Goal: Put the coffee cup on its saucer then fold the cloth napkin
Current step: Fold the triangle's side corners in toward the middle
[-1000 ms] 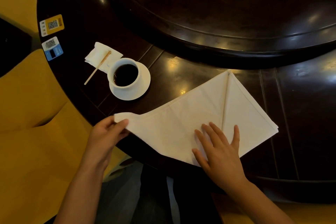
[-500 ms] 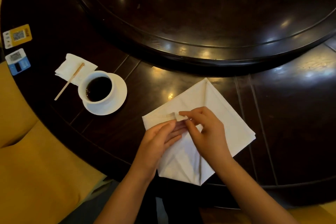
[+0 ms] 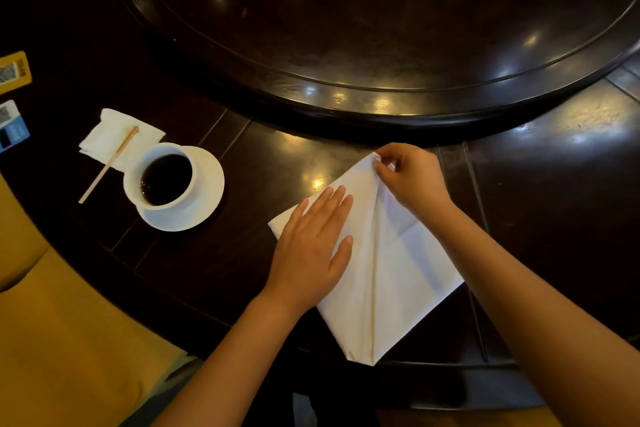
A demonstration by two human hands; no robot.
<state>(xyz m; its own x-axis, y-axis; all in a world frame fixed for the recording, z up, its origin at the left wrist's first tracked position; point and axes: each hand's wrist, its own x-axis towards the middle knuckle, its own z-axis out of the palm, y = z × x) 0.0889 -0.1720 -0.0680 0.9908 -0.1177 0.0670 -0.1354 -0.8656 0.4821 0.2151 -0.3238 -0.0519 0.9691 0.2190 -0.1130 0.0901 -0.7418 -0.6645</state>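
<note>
A white coffee cup (image 3: 162,180) full of dark coffee stands on its white saucer (image 3: 207,191) at the left of the dark table. The white cloth napkin (image 3: 398,270) lies folded into a kite shape near the table's front edge, one point hanging over it. My left hand (image 3: 311,246) lies flat with fingers spread on the napkin's left flap. My right hand (image 3: 412,177) pinches the napkin's far corner between thumb and fingers.
A paper napkin (image 3: 114,135) with a wooden stirrer (image 3: 107,166) lies left of the cup. Two QR code cards (image 3: 12,97) sit at the left edge. A raised round turntable (image 3: 381,45) fills the table's middle. A yellow seat (image 3: 52,340) is at lower left.
My left hand brought the napkin's left corner across to the middle and now presses that flap flat. My right hand moved up to the far corner and pinched it.
</note>
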